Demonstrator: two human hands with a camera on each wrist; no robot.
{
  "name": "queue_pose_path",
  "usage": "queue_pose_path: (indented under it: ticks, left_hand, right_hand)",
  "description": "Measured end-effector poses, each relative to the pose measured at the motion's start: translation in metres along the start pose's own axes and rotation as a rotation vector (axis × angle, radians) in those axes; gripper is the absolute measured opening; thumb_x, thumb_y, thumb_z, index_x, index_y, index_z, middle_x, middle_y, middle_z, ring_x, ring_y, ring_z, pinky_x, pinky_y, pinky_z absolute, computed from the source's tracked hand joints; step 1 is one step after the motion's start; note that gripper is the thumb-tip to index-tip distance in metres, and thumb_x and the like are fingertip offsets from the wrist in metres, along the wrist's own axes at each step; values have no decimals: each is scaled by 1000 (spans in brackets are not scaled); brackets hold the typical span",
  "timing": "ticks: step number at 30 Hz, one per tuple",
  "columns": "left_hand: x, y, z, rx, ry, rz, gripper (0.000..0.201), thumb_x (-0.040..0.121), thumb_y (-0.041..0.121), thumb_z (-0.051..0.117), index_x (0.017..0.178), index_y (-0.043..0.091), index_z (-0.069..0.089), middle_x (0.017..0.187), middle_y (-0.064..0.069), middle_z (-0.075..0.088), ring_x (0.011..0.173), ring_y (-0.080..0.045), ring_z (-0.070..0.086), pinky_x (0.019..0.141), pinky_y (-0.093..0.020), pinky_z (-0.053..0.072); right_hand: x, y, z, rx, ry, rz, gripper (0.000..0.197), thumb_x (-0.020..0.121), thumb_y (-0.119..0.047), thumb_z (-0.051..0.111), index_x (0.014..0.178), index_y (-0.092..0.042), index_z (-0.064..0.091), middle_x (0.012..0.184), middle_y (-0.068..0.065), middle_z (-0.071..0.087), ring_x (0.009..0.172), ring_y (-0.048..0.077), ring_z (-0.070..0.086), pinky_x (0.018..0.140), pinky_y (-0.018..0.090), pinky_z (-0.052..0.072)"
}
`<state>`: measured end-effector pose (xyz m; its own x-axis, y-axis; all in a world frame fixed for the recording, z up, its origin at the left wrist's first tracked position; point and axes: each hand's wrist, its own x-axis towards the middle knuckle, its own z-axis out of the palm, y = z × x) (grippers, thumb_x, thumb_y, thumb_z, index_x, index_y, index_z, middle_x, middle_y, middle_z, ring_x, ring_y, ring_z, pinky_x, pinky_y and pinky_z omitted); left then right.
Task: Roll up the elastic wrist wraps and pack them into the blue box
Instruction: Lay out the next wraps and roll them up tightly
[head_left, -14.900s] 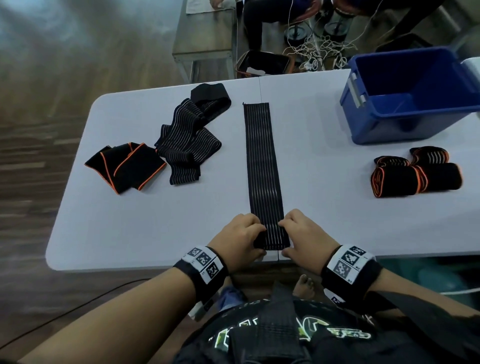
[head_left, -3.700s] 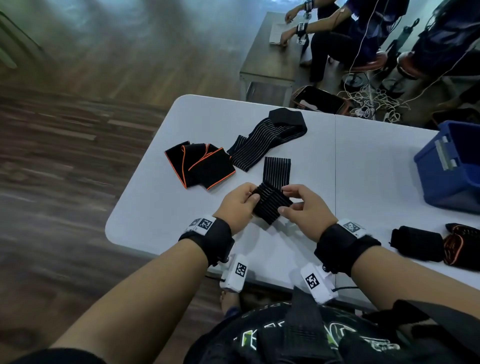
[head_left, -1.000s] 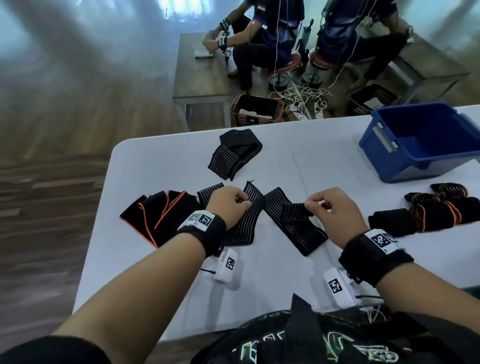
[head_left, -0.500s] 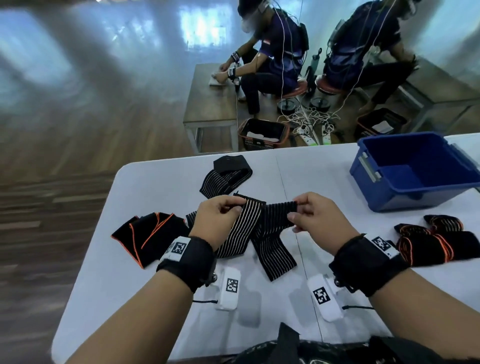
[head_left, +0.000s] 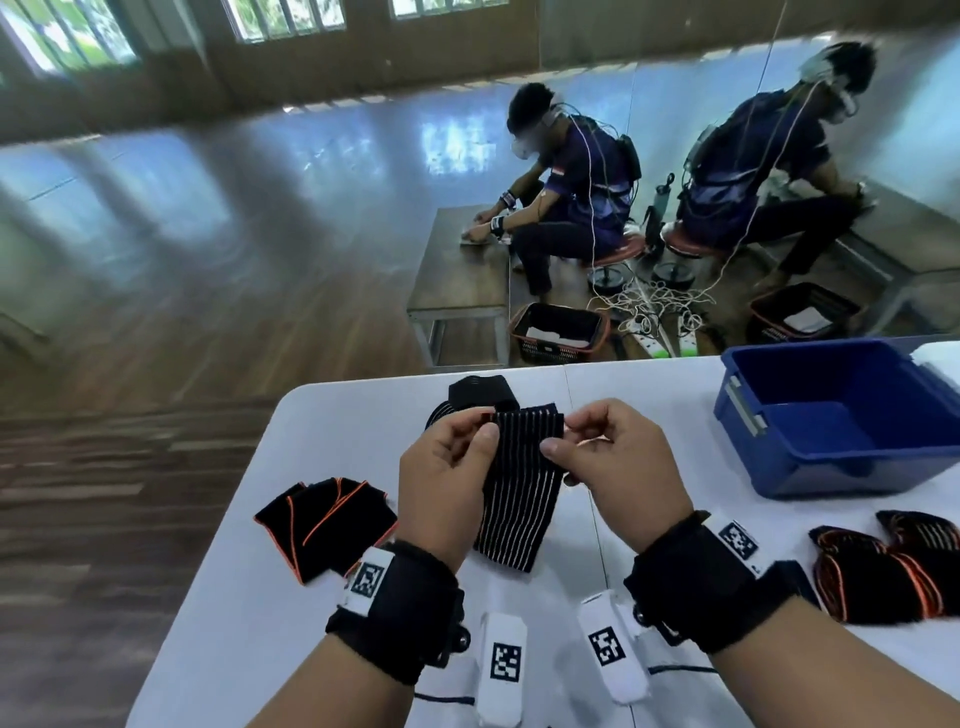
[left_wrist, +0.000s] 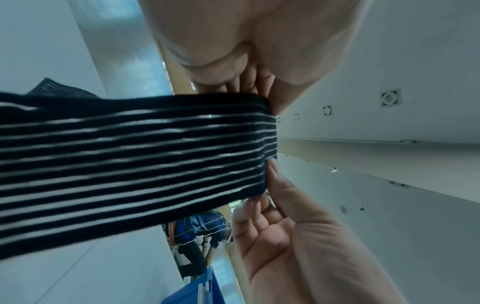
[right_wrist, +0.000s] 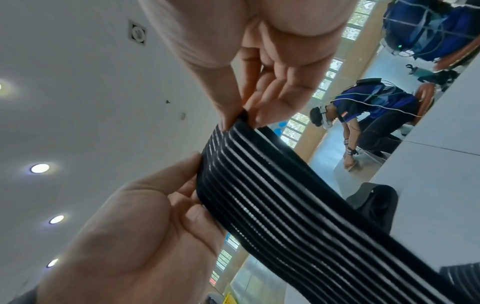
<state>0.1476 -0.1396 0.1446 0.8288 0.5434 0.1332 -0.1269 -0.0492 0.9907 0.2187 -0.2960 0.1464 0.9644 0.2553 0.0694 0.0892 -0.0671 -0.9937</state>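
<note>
Both hands hold a black elastic wrap with white stripes (head_left: 519, 493) up above the white table (head_left: 291, 597). My left hand (head_left: 485, 423) pinches the top left corner of its end, and my right hand (head_left: 561, 434) pinches the top right corner. The rest of the wrap hangs down to the table between my wrists. In the left wrist view the left thumb and fingers (left_wrist: 275, 96) clamp the wrap's edge (left_wrist: 130, 154). In the right wrist view the right fingertips (right_wrist: 233, 115) pinch the wrap's (right_wrist: 285, 205) corner. The blue box (head_left: 831, 467) stands open at the right.
Rolled wraps with orange edges (head_left: 883, 571) lie at the right, in front of the box. Flat black wraps with orange trim (head_left: 327, 525) lie at the left. Another striped wrap with a black end (head_left: 480, 395) lies behind my hands. Two seated people work at benches beyond the table.
Both hands have lifted the striped wrap's end higher and drawn closer together at its top corners. The camera has tilted up, so more of the room shows.
</note>
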Motion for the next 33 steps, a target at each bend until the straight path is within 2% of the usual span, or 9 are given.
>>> queue_pose_path:
  ticks: [4,6,9,13,20,22,25,30,33]
  left_hand:
    - [-3,9,0,-13,-33,54,21,95,3,65,107,20,65,87,-13,76,84,-25,73,84,-49,59]
    - [-6,13,3,-11,-37,105,17,93,9,65,104,21,65,88,-12,75,85,-25,72,82,-48,59]
    - [-8,16,7,8,7,170,16,92,8,63,97,23,66,90,-10,72,84,-20,69,80,-40,56]
    - [-6,25,10,12,0,227,13,94,9,60,96,20,66,92,-5,71,85,-16,67,78,-35,54]
    - [-11,35,18,90,-213,271,20,91,7,58,105,17,68,103,-1,70,101,-19,66,90,-44,55]
    - [-8,35,22,142,-246,301,25,90,4,58,107,21,67,104,3,69,104,-21,65,93,-47,54]
    - [-3,42,31,111,-254,288,29,91,1,57,108,23,66,106,6,69,105,-18,65,93,-42,53]
    - [17,63,50,26,-222,271,29,89,4,56,109,24,66,108,-1,70,104,-24,66,95,-51,55]
    - [39,75,61,-6,-216,299,32,91,2,57,106,28,67,106,3,70,100,-22,67,91,-46,57]
  right_hand:
    - [1,-9,-5,-18,76,-85,23,75,-13,84,79,-20,63,71,9,69,65,28,66,68,44,60]
    - [0,-12,-7,-27,68,-134,19,77,-13,83,78,-22,66,70,3,70,64,21,66,69,42,60]
    - [-6,-17,-8,-75,9,-198,19,76,-16,83,81,-26,67,70,-11,67,64,7,59,67,29,52]
    - [-16,-24,-10,-216,-71,-284,33,73,-17,85,91,-34,65,90,-21,69,88,2,64,79,27,50]
    - [-11,-31,-13,-51,18,-327,28,78,-6,81,92,-24,65,83,-14,68,76,4,64,72,20,52]
    - [-10,-33,-14,-36,28,-328,29,79,-6,80,94,-25,64,83,-11,67,77,7,63,73,25,53]
    - [-7,-35,-18,-13,44,-340,30,81,-6,78,96,-26,61,87,-5,65,81,14,63,76,34,55]
    - [-6,-38,-27,-46,62,-380,27,83,-1,73,85,-24,57,80,-11,59,74,10,57,72,30,51]
    - [-9,-26,-31,-106,11,-318,24,83,-2,70,83,-25,61,78,-8,63,74,14,59,72,34,52]
